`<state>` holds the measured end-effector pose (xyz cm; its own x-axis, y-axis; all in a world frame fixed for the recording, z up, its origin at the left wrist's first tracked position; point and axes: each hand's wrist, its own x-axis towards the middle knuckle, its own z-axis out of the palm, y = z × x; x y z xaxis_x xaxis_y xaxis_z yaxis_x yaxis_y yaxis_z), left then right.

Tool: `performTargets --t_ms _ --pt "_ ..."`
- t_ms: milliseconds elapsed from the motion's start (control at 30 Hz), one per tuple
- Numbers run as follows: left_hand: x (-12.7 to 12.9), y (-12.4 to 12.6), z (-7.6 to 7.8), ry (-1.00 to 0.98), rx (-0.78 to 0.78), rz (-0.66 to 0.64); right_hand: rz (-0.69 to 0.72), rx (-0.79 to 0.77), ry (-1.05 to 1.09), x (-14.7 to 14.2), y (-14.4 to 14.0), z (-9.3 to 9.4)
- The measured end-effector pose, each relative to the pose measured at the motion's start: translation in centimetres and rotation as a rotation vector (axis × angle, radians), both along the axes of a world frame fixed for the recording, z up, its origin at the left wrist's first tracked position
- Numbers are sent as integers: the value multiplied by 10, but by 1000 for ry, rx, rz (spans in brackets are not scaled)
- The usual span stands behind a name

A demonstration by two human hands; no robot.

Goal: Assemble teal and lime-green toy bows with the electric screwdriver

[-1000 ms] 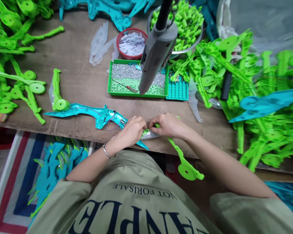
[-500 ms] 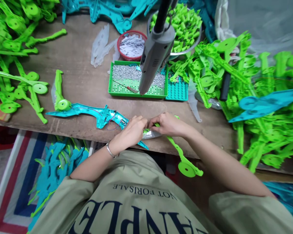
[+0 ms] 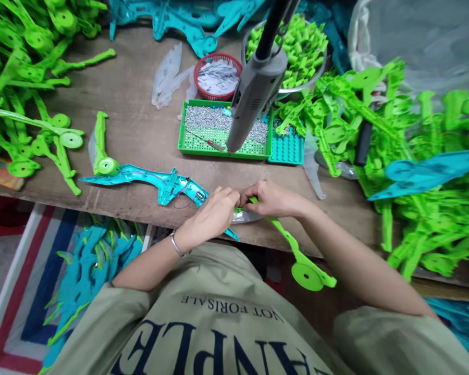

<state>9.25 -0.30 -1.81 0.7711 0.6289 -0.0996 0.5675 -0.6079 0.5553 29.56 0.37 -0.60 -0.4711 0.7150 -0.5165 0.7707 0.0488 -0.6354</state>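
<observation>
A teal plastic shell shaped like a toy bow (image 3: 166, 185) lies along the table's front, with thin wires and a small metal fitting showing on it. My left hand (image 3: 219, 211) is over its right end, fingers closed and hiding what they pinch. Close beside, my right hand (image 3: 271, 199) grips a green plastic arm (image 3: 285, 234), whose disc end hangs past the table edge. Both hands' fingertips meet above the shell's end. Under them shows a clear plastic piece (image 3: 245, 216). Another green arm (image 3: 106, 165) joins the shell's left end.
Ahead stands a green tray (image 3: 224, 152) of screws with a screwdriver inside. A grey electric screwdriver (image 3: 254, 88) hangs over it. Behind are a red basket (image 3: 197, 86) and a bowl of green parts (image 3: 293, 52). Green parts are heaped left (image 3: 23, 104) and right (image 3: 426, 219).
The whole view has shifted slightly, with the table things a little further right. Both hands stay together at the shell's end; the green arm's hanging disc has swung slightly right and down.
</observation>
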Motion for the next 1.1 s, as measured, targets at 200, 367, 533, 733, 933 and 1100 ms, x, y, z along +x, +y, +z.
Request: performTargets --t_ms 200,367,533,733,933,1100 --pt "10 2 5 153 -56 60 -2 4 -78 -4 0 -1" --pt "18 17 10 229 -139 41 45 10 -121 -9 6 0" --pt "25 24 15 296 -144 14 88 27 -217 -12 10 2" --pt "34 26 21 389 -132 28 69 -8 -220 -11 10 2" --pt "44 31 28 514 -119 23 73 3 -188 -9 10 0" --pt "50 35 31 579 -153 3 48 -6 -184 -8 9 -2"
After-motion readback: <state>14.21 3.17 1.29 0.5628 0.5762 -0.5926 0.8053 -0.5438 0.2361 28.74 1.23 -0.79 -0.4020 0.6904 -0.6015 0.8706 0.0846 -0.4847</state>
